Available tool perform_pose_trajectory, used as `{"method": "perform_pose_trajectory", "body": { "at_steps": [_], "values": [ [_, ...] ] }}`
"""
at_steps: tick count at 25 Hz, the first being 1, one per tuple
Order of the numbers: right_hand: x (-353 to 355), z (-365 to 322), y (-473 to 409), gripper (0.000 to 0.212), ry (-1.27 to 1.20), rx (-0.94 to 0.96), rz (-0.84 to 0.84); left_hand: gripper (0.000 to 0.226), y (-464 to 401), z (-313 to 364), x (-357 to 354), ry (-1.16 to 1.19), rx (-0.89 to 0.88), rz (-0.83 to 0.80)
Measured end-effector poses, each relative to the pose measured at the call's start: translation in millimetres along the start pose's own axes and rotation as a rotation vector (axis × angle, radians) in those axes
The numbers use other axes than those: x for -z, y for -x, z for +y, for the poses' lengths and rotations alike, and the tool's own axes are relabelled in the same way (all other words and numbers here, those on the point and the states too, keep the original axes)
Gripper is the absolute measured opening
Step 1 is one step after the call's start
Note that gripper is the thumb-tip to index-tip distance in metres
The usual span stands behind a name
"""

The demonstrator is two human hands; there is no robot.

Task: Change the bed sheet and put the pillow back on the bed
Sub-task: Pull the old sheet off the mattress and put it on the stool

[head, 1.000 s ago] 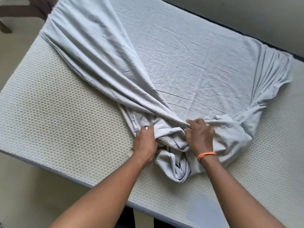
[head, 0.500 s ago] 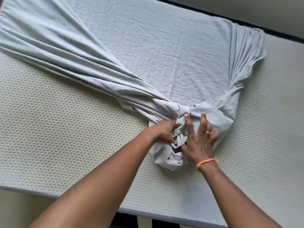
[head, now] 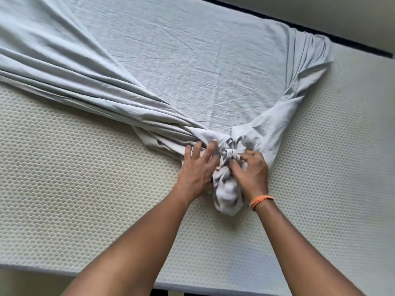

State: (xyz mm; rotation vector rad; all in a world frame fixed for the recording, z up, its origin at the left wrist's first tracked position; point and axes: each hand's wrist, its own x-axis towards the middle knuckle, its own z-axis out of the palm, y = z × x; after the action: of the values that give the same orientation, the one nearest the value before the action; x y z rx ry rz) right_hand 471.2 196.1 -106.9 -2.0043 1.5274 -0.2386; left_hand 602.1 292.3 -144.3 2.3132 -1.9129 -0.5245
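A pale grey bed sheet (head: 192, 67) lies half pulled off the cream honeycomb-textured mattress (head: 74, 189). Its near side is gathered into a bunch (head: 226, 184) in front of me. My left hand (head: 197, 169) lies on the gathered folds at the bunch's left with fingers spread and straight. My right hand (head: 251, 174), with an orange band at the wrist, grips the bunch from the right with curled fingers. No pillow is in view.
The sheet still covers the far part of the mattress and stretches off to the far left. The mattress's near edge (head: 192, 283) runs along the bottom. A dark strip and a pale wall (head: 320, 16) lie beyond the far edge.
My left hand has let go of the bunch and now lies spread on the folds at its left. My right hand, spread before, has curled into the cloth.
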Motion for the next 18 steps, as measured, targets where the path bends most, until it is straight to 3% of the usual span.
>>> {"method": "perform_pose_trajectory", "body": {
  "at_steps": [1,3,4,6,7,9,11,12,14,16,17,18],
  "values": [
    [10,-1,-6,0.015,-0.150,-0.053,0.000,0.049,-11,2,8,0.148,0.110,0.056],
    [36,-8,-16,0.026,-0.405,-0.085,0.088,0.031,-37,5,37,0.516,0.493,0.053],
    [45,-12,-18,0.034,-0.375,-0.023,0.196,0.032,-51,2,49,0.658,0.683,0.044],
    [48,-20,-17,0.060,-0.046,0.171,0.313,0.040,-74,-20,57,0.811,0.918,-0.082],
    [43,-27,-16,0.082,0.124,0.212,0.263,0.043,-85,-32,60,0.881,0.985,-0.128],
    [20,-37,-23,0.121,0.341,0.196,-0.005,0.046,-96,-59,57,1.221,1.003,-0.228],
    [-5,-48,-52,0.134,0.509,0.261,-0.274,0.045,-91,-79,51,1.630,0.981,-0.244],
    [-17,-56,-71,0.131,0.616,0.316,-0.367,0.038,-86,-84,50,1.699,0.981,-0.254],
    [-32,-79,-107,0.104,0.802,0.424,-0.486,0.043,-79,-92,50,1.547,1.107,-0.197],
    [-37,-108,-132,0.060,0.911,0.507,-0.471,0.049,-66,-91,54,0.983,1.170,0.101],
    [-38,-119,-140,0.044,0.936,0.523,-0.439,0.042,-59,-79,63,0.737,1.079,0.346],
    [-36,-128,-145,0.034,0.944,0.508,-0.421,0.039,-51,-68,71,0.558,0.836,0.577]
  ]
}}
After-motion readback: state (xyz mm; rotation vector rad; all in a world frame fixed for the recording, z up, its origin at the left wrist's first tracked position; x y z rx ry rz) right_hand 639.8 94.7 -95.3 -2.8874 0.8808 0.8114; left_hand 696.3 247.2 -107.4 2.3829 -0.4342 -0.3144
